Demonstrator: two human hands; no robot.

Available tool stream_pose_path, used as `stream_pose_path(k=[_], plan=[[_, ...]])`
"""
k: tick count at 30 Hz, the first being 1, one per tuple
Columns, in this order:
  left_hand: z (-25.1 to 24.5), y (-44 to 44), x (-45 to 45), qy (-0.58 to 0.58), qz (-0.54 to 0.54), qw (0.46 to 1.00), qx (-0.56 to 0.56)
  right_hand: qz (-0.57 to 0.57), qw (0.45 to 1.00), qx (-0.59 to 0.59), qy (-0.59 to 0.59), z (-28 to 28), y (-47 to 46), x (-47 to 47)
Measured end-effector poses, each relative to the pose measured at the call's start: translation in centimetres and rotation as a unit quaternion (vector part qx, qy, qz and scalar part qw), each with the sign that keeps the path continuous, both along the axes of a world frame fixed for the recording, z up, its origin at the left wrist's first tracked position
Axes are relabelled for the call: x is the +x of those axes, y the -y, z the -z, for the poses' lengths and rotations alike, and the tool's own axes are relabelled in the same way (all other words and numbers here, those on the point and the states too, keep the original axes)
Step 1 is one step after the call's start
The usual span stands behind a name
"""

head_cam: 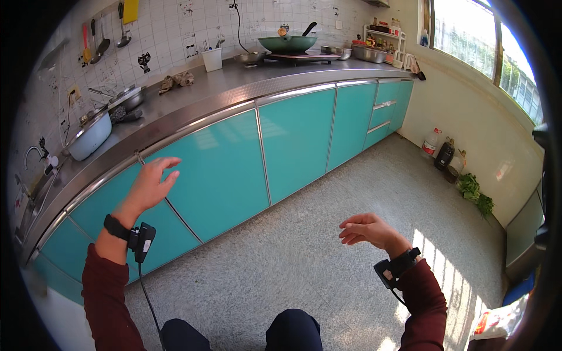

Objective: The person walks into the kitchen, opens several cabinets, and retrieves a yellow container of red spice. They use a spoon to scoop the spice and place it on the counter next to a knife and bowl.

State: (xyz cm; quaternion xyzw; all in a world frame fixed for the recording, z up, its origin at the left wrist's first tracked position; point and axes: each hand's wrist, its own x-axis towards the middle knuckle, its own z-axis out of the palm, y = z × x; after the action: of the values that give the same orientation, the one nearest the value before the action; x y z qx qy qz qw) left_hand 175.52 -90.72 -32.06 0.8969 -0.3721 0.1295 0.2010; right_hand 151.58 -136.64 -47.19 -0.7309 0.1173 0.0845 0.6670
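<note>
My left hand is raised in front of the turquoise cabinet doors, thumb and fingers apart, with nothing in it. Over the speckled grey floor hangs my right hand, its fingers loosely bent and likewise bare. A black strap with a small cabled device is on each wrist. The stainless steel countertop runs beyond both hands. On it, closest to my left hand, a light blue basin stands by the sink. A green wok with a black handle rests on a flat cooktop.
A crumpled brown cloth, a white utensil cup and a metal bowl are on the counter. Ladles and spatulas hang on the tiled wall. Bottles and leafy greens line the right wall. A plastic bag lies lower right.
</note>
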Motion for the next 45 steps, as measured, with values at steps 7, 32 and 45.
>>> stream_pose_path(k=[7, 32, 45], plan=[[-2.8, 13.1, 5.1, 0.125, -0.013, 0.990, 0.060, 0.367, 0.921, 0.114, -0.069, 18.0, 9.9, -8.5], [2.2, 28.2, 26.1, 0.535, -0.207, 0.819, 0.024, 0.219, 0.956, 0.181, 0.068, 1.6, 23.6, 27.7], [2.3, 27.8, 26.1, 0.494, -0.230, 0.835, 0.080, 0.252, 0.841, 0.395, 0.272, -6.9, 33.9, 47.2]])
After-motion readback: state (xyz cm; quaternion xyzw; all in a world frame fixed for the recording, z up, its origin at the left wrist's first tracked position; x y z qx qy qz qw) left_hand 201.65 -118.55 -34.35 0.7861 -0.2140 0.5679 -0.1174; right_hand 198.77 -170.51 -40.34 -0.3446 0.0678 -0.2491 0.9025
